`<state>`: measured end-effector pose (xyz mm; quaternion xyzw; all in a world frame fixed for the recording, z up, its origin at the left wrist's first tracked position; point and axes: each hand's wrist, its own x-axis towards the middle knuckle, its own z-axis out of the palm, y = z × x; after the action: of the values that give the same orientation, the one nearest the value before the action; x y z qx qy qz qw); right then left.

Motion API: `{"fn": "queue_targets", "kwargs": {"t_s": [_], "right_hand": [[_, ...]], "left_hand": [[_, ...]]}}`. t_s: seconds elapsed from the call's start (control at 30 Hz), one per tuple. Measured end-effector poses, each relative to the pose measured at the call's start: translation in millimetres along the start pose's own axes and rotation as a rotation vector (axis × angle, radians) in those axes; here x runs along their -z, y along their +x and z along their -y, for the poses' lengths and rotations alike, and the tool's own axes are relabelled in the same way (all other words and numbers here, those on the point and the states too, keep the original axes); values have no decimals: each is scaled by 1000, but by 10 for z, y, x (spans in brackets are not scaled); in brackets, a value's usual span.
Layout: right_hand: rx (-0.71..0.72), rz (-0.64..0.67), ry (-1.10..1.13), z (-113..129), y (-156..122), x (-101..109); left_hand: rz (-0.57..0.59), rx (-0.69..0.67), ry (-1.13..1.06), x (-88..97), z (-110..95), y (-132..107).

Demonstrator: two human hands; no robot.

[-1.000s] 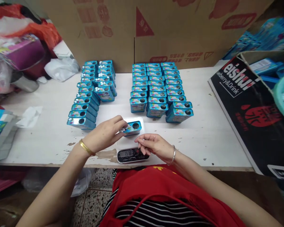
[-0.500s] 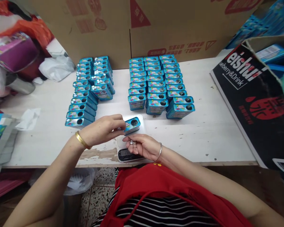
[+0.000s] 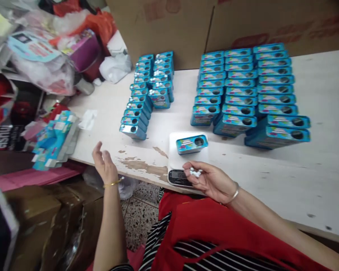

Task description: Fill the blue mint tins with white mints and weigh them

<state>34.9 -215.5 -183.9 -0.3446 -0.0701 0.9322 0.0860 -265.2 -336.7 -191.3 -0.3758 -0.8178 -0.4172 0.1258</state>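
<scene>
A small blue candy tin (image 3: 188,146), with a dark round hole in its top, stands on the white plate of a digital kitchen scale (image 3: 173,160). Just in front of the tin, over the scale's black display, my right hand (image 3: 214,182) is cupped palm up, fingers curled around several small white mints (image 3: 196,173). My left hand (image 3: 105,165) is raised off the table's front edge at the left, fingers apart, nothing visible in it.
Rows of blue tins (image 3: 240,101) stand at the back right. More tins (image 3: 141,101) are at the left, several with white mints on top. Flattened blue cartons (image 3: 56,139), a white tissue (image 3: 88,119) and bags (image 3: 115,67) lie farther left. A large cardboard sheet (image 3: 164,34) rises behind.
My left hand has let go of the tin on the scale and moved left, away from it. My right hand still holds the mints. The view has turned left.
</scene>
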Motion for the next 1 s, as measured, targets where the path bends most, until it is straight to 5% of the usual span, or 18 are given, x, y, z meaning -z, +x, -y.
{"fn": "queue_targets", "kwargs": {"t_s": [0.03,0.1,0.2,0.4,0.6,0.73,1.0], "right_hand": [[1,9,-18,-17,-1,19],[-4,31,-57,-49,-8,31],[-20,54,-107,-81,-49,16],[-4,-59,-144,-65,-233,157],[204,-256,-177,36,-466,532],[314,-316,-210,47,-584,757],[365,-334,-215,-14,-526,1041]], "left_hand": [[-52,100,55,19,271,-106],[47,216,161,-11,653,-325],[166,232,312,-140,853,-558],[172,227,320,-200,856,-599],[-26,427,243,-313,822,-559],[-77,440,260,-376,796,-519],[-72,448,245,-482,421,-738]]}}
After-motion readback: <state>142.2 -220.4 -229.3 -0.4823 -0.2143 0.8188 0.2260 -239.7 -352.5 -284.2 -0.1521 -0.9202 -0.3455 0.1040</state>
